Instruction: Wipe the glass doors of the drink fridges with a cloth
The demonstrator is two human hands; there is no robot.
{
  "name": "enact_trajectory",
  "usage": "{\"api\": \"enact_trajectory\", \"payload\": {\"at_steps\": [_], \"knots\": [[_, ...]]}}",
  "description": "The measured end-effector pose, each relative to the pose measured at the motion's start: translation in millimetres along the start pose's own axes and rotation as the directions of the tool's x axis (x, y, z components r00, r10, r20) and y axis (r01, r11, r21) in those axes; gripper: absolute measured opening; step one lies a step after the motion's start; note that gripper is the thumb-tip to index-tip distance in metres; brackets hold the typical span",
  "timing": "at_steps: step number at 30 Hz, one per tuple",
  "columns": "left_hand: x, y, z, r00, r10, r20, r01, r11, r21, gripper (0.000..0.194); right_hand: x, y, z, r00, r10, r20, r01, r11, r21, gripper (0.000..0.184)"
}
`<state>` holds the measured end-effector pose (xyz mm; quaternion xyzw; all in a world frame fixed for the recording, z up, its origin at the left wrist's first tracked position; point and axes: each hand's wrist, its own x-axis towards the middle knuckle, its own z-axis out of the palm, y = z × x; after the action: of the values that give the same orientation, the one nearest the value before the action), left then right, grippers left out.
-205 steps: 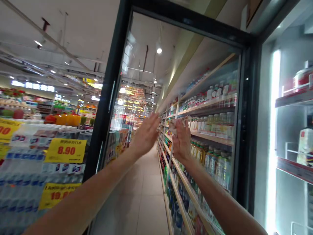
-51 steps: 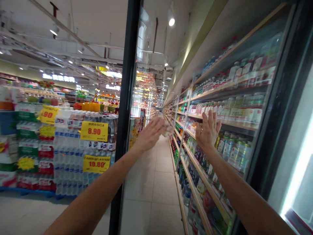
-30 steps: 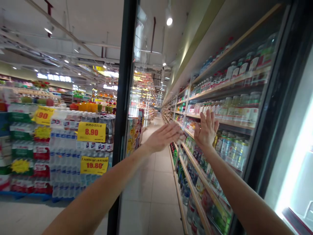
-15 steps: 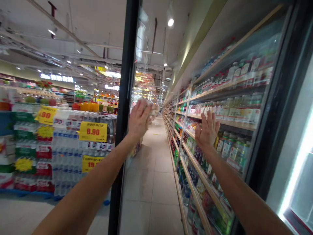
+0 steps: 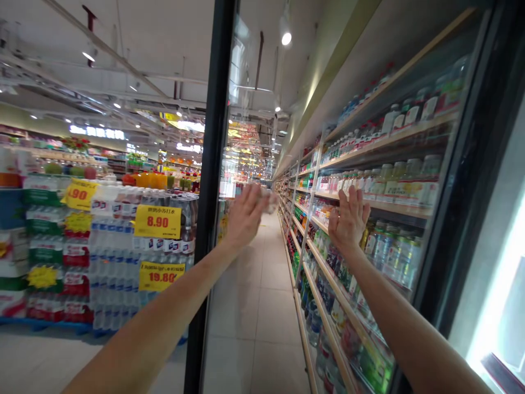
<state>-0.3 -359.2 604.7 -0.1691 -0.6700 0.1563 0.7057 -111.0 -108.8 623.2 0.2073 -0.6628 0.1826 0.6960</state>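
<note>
An open glass fridge door [image 5: 213, 164] with a black frame stands in front of me, and the aisle shows through its pane. My left hand [image 5: 244, 216] is pressed flat to the glass at mid height, with a blurred white cloth [image 5: 270, 201] at its fingertips. My right hand [image 5: 348, 221] lies flat on the same pane further right. Its fingers are spread and point up, and it holds nothing. Both forearms reach in from the bottom of the view.
Stacked packs of bottled water [image 5: 110, 257] with yellow price tags [image 5: 158, 221] stand at the left. Long shelves of drink bottles [image 5: 389, 180] run along the right of a tiled aisle [image 5: 254, 328]. The lit fridge interior [image 5: 504, 284] is at the far right.
My left hand has swept across the glass, from right and low, up to the left, then slightly back down to the right. My right hand has stayed flat in the same spot.
</note>
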Motion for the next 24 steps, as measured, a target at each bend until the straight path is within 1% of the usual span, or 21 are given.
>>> {"api": "enact_trajectory", "payload": {"at_steps": [1, 3, 4, 5, 7, 8, 9, 10, 11, 12, 13, 14, 15, 16, 18, 19, 20, 21, 22, 23, 24], "knots": [[2.8, 4.2, 2.6, 0.986, 0.156, 0.06, -0.155, 0.987, -0.034, 0.054, 0.1, 0.1, -0.2, 1.0, -0.002, 0.001, 0.002, 1.0, 0.0, 0.049], [10.7, 9.8, 8.2, 0.898, 0.402, 0.18, -0.389, 0.915, -0.105, 0.05, -0.1, 0.4, -0.4, 1.0, -0.006, 0.002, 0.006, 1.0, 0.003, 0.049], [16.6, 9.5, 11.0, 0.882, 0.422, 0.208, -0.407, 0.906, -0.111, 0.048, -0.2, 0.6, -0.5, 1.0, -0.007, 0.0, 0.007, 1.0, 0.006, 0.049], [23.6, 7.4, 13.6, 0.91, 0.364, 0.201, -0.353, 0.931, -0.088, 0.047, -0.4, 0.8, -0.5, 1.0, -0.008, -0.002, 0.008, 1.0, 0.009, 0.049], [37.9, 1.7, 17.7, 0.992, 0.087, 0.092, -0.087, 0.996, -0.011, 0.048, -0.6, 1.2, -0.5, 1.0, -0.008, -0.006, 0.008, 1.0, 0.016, 0.049], [43.1, 0.7, 19.2, 0.999, -0.028, 0.033, 0.028, 1.0, 0.005, 0.049, -0.6, 1.4, -0.5, 1.0, -0.008, -0.007, 0.008, 1.0, 0.018, 0.049], [46.1, 2.0, 20.2, 0.997, -0.076, 0.003, 0.076, 0.997, 0.002, 0.05, -0.6, 1.5, -0.7, 1.0, -0.008, -0.008, 0.009, 1.0, 0.019, 0.049], [46.7, 5.7, 20.9, 0.999, -0.047, 0.013, 0.047, 0.999, -0.013, 0.05, -0.5, 1.6, -0.9, 1.0, -0.009, -0.007, 0.009, 1.0, 0.019, 0.049], [45.4, 10.8, 21.2, 0.997, 0.053, 0.054, -0.051, 0.998, -0.041, 0.05, -0.4, 1.6, -1.2, 1.0, -0.01, -0.006, 0.01, 1.0, 0.019, 0.049], [43.3, 16.0, 21.4, 0.975, 0.192, 0.11, -0.184, 0.98, -0.08, 0.049, -0.3, 1.6, -1.6, 1.0, -0.011, -0.004, 0.011, 1.0, 0.018, 0.049], [41.5, 19.7, 21.5, 0.933, 0.321, 0.161, -0.305, 0.945, -0.119, 0.049, -0.3, 1.5, -1.9, 1.0, -0.01, -0.002, 0.01, 1.0, 0.016, 0.049], [41.0, 20.7, 21.7, 0.897, 0.397, 0.194, -0.374, 0.916, -0.144, 0.048, -0.3, 1.4, -2.2, 1.0, -0.01, 0.0, 0.01, 1.0, 0.014, 0.048], [42.2, 18.8, 22.1, 0.891, 0.406, 0.205, -0.382, 0.912, -0.147, 0.049, -0.3, 1.2, -2.4, 1.0, -0.008, 0.001, 0.008, 1.0, 0.013, 0.048], [45.1, 14.3, 22.7, 0.92, 0.344, 0.188, -0.325, 0.938, -0.125, 0.049, -0.4, 1.1, -2.5, 1.0, -0.007, 0.001, 0.007, 1.0, 0.012, 0.048], [52.7, 2.7, 24.3, 0.995, 0.066, 0.073, -0.062, 0.997, -0.053, 0.05, -0.7, 0.8, -2.5, 1.0, -0.004, 0.002, 0.004, 1.0, 0.01, 0.048], [55.4, -1.0, 25.1, 0.997, -0.074, -0.005, 0.074, 0.997, -0.034, 0.05, -0.8, 0.7, -2.3, 1.0, -0.003, 0.001, 0.003, 1.0, 0.009, 0.049], [56.5, -1.8, 25.8, 0.986, -0.156, -0.064, 0.155, 0.987, -0.033, 0.05, -0.9, 0.7, -2.1, 1.0, -0.004, -0.001, 0.004, 1.0, 0.01, 0.049], [55.6, 0.5, 26.2, 0.984, -0.158, -0.084, 0.155, 0.987, -0.043, 0.051, -1.0, 0.8, -1.9, 1.0, -0.004, -0.002, 0.004, 1.0, 0.011, 0.049], [53.4, 5.4, 26.3, 0.996, -0.071, -0.061, 0.068, 0.996, -0.06, 0.052, -1.0, 0.9, -1.6, 1.0, -0.005, -0.002, 0.005, 1.0, 0.012, 0.049], [50.9, 11.5, 26.3, 0.996, 0.089, -0.001, -0.089, 0.992, -0.089, 0.052, -1.1, 1.1, -1.3, 1.0, -0.005, -0.002, 0.005, 1.0, 0.012, 0.049], [49.1, 17.1, 26.3, 0.96, 0.272, 0.068, -0.262, 0.956, -0.128, 0.051, -1.1, 1.3, -1.0, 1.0, -0.006, 0.0, 0.006, 1.0, 0.012, 0.049]]}}
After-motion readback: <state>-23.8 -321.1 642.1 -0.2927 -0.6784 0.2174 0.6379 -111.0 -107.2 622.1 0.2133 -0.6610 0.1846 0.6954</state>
